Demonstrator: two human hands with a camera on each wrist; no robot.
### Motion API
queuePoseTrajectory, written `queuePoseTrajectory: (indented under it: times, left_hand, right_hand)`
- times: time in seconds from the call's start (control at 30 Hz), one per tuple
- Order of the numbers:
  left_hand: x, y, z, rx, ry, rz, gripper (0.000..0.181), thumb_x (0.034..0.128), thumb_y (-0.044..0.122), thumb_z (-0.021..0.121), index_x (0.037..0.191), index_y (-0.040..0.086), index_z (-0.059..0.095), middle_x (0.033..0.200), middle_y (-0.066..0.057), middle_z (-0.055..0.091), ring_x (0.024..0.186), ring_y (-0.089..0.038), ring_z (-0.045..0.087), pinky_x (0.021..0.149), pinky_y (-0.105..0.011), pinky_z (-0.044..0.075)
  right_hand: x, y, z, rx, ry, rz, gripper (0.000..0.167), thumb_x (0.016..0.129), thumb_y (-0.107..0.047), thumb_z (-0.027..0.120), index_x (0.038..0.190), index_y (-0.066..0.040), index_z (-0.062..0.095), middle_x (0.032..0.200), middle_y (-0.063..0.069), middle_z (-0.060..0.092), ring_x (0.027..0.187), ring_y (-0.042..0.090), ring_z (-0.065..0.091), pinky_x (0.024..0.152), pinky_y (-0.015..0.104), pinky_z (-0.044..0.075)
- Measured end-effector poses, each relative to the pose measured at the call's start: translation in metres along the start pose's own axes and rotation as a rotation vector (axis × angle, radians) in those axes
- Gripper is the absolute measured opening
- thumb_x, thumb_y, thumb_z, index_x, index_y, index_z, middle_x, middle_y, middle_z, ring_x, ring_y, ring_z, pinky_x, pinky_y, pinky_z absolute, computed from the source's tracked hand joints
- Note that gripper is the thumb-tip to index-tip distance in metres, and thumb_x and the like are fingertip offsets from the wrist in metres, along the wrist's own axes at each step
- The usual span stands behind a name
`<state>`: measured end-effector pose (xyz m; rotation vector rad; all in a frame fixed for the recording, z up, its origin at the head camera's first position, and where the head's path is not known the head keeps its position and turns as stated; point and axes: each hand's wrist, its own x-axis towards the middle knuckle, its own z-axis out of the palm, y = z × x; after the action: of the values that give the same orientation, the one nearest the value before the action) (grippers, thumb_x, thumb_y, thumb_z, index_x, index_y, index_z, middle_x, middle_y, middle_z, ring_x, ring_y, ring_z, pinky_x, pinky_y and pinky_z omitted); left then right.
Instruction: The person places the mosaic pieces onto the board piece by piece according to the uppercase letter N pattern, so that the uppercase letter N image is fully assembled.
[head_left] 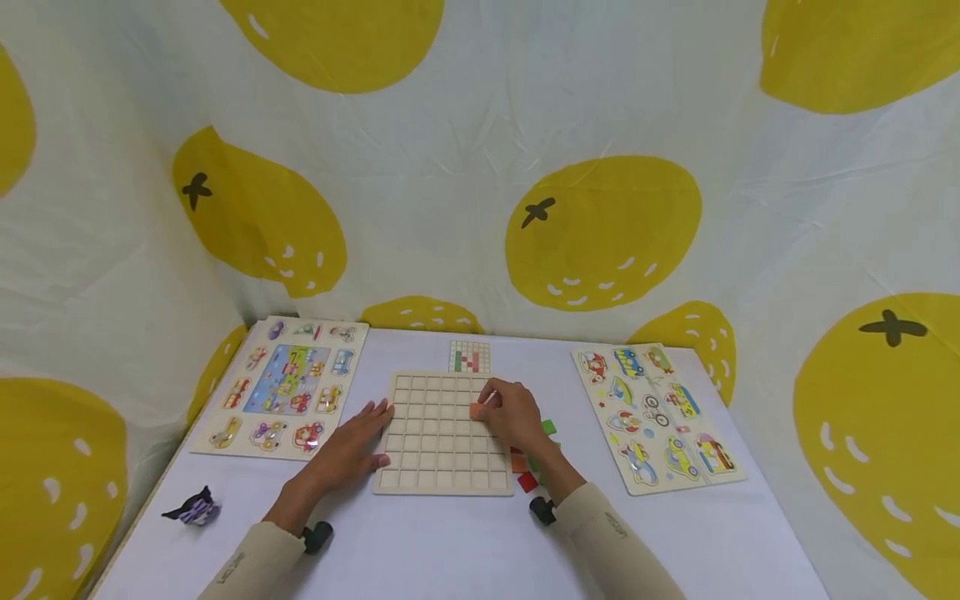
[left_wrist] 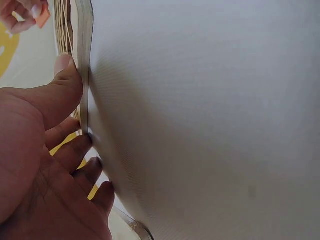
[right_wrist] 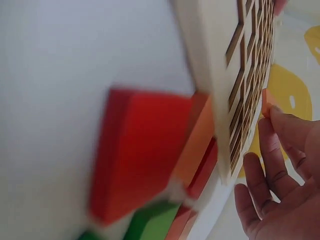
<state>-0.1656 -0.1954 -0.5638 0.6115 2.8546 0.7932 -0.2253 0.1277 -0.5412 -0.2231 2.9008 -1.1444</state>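
A wooden grid board (head_left: 438, 433) lies on the white table, its cells bare. My right hand (head_left: 513, 417) pinches an orange square tile (head_left: 476, 411) over the board's upper right cells; in the right wrist view the tile (right_wrist: 266, 102) sits between thumb and fingertip of the hand (right_wrist: 280, 185). With its fingers extended, my left hand (head_left: 351, 446) rests at the board's left edge, thumb on the rim, as the left wrist view also shows for the hand (left_wrist: 55, 160). Red (head_left: 527, 482), orange (head_left: 520, 463) and green (head_left: 549, 427) tiles lie right of the board, partly under my right forearm.
Behind the board is a small pattern card (head_left: 470, 357) with coloured squares. Picture puzzle boards lie at the left (head_left: 281, 387) and right (head_left: 658, 417). A small dark and purple object (head_left: 197, 507) is at the front left. A lemon-print curtain (head_left: 420, 208) hangs behind the table.
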Motion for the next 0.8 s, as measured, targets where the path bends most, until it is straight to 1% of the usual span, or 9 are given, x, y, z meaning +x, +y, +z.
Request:
queuePoseTrajectory:
  times: [0.13,0.27,0.33,0.5,0.53,0.63,0.8]
  left_hand:
    - [-0.001,0.001,0.001,0.002,0.001,0.007,0.087,0.0943,0.024,0.08,0.166,0.005,0.034,0.175,-0.018,0.029,0.163,-0.044,0.023,0.128,-0.065,0.028]
    - [-0.002,0.001,0.001,0.015,0.005,0.018,0.086,0.0947,0.023,0.08,0.165,0.004,0.036,0.174,-0.019,0.031,0.162,-0.045,0.025,0.128,-0.064,0.029]
    - [-0.002,0.001,0.002,0.024,0.012,0.027,0.085,0.0947,0.024,0.08,0.165,0.004,0.036,0.173,-0.019,0.032,0.162,-0.045,0.026,0.127,-0.064,0.03]
    - [-0.002,0.0,0.002,0.025,0.013,0.024,0.087,0.0944,0.025,0.08,0.166,0.005,0.035,0.174,-0.018,0.031,0.162,-0.044,0.026,0.128,-0.064,0.03]
    - [-0.002,0.001,0.001,0.022,0.01,0.018,0.087,0.0945,0.026,0.08,0.166,0.006,0.034,0.174,-0.017,0.03,0.163,-0.043,0.025,0.128,-0.064,0.029]
    - [-0.002,0.002,0.0,0.03,0.019,0.028,0.086,0.0944,0.025,0.08,0.165,0.005,0.035,0.174,-0.018,0.032,0.162,-0.044,0.026,0.127,-0.064,0.03]
    - [-0.003,0.004,-0.003,0.025,0.014,0.013,0.085,0.0952,0.024,0.079,0.165,0.005,0.035,0.174,-0.018,0.032,0.162,-0.044,0.025,0.128,-0.064,0.029]
  right_hand:
    - [0.004,-0.005,0.007,-0.011,0.004,-0.008,0.016,0.089,-0.017,0.087,0.093,-0.02,0.072,0.078,-0.004,0.067,0.085,0.017,0.057,0.075,0.033,0.045]
    - [0.005,-0.01,0.012,-0.059,0.003,-0.015,0.014,0.089,-0.018,0.086,0.092,-0.02,0.073,0.076,-0.005,0.065,0.082,0.016,0.057,0.071,0.033,0.045]
    - [0.006,-0.013,0.013,-0.083,0.001,-0.009,0.013,0.09,-0.017,0.086,0.091,-0.02,0.073,0.074,-0.005,0.064,0.081,0.016,0.056,0.07,0.032,0.045]
    - [0.008,-0.019,0.015,-0.124,-0.009,0.013,0.013,0.09,-0.017,0.084,0.089,-0.021,0.072,0.07,-0.005,0.062,0.081,0.017,0.054,0.069,0.032,0.042]
    - [0.008,-0.02,0.015,-0.127,-0.011,0.015,0.012,0.09,-0.016,0.084,0.09,-0.02,0.073,0.07,-0.005,0.061,0.081,0.017,0.054,0.069,0.032,0.042]
    - [0.01,-0.023,0.016,-0.147,-0.021,0.027,0.009,0.091,-0.017,0.082,0.09,-0.02,0.074,0.07,-0.005,0.06,0.082,0.018,0.053,0.07,0.032,0.041]
    - [0.012,-0.025,0.018,-0.184,-0.033,0.047,0.006,0.093,-0.021,0.082,0.091,-0.021,0.077,0.071,-0.004,0.06,0.084,0.019,0.052,0.071,0.033,0.041]
